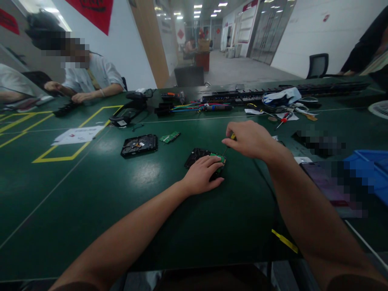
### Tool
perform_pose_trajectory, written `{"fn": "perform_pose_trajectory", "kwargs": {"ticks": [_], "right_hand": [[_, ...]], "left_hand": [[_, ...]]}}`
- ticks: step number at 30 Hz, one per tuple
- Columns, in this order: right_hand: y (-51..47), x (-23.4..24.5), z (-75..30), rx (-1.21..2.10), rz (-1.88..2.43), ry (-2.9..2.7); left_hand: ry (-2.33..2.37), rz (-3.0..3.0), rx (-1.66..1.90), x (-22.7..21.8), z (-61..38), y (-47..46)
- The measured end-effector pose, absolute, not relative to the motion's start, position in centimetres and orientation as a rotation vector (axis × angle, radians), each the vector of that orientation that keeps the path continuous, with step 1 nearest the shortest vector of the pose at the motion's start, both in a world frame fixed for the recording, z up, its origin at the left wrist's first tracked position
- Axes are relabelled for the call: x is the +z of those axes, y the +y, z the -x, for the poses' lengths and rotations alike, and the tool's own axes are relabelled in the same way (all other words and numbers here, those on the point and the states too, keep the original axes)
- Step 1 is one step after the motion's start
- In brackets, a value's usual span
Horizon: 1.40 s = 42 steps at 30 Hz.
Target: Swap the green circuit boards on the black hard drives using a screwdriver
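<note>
My left hand [202, 174] lies over a black hard drive [194, 156], its fingers across the top and its thumb at the near side, gripping it against the table. A green circuit board [223, 159] shows on the drive beside my fingertips; the rest is hidden under the hand. Closed around the yellow-and-black handle of a screwdriver [233, 137] is my right hand [250, 139]. The thin shaft points down at the board's far right edge. Left of these lie another hard drive [139, 144] and a loose green circuit board [170, 137].
Tools and coloured cables [197, 107] lie across the back of the green table [145, 226]. A red screwdriver [285, 117] is at the back right. A blue bin [370, 165] stands at the right edge. Across the table on the left, a person [103, 72] handles a dark part.
</note>
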State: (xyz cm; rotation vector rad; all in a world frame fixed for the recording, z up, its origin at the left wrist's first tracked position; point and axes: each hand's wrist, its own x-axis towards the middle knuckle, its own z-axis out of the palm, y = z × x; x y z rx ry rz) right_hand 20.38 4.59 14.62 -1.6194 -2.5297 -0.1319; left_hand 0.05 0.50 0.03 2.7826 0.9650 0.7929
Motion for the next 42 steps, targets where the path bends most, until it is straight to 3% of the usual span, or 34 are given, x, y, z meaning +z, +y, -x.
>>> {"fn": "perform_pose_trajectory", "kwargs": {"ticks": [15,34,42], "right_hand": [[4.8,14.6,-20.5,-0.108,1.755,-2.506],[6.1,13.8,-21.7,0.144,1.266,-2.606],[5.4,14.0,-21.2,-0.024,1.535,-2.515]], "left_hand": [[0.965,-2.783,0.809,-0.1,-0.1,0.6],[0.96,-2.779,0.808,0.0,-0.1,0.5],[0.971,-2.792,0.808,0.1,-0.1,0.4]]}}
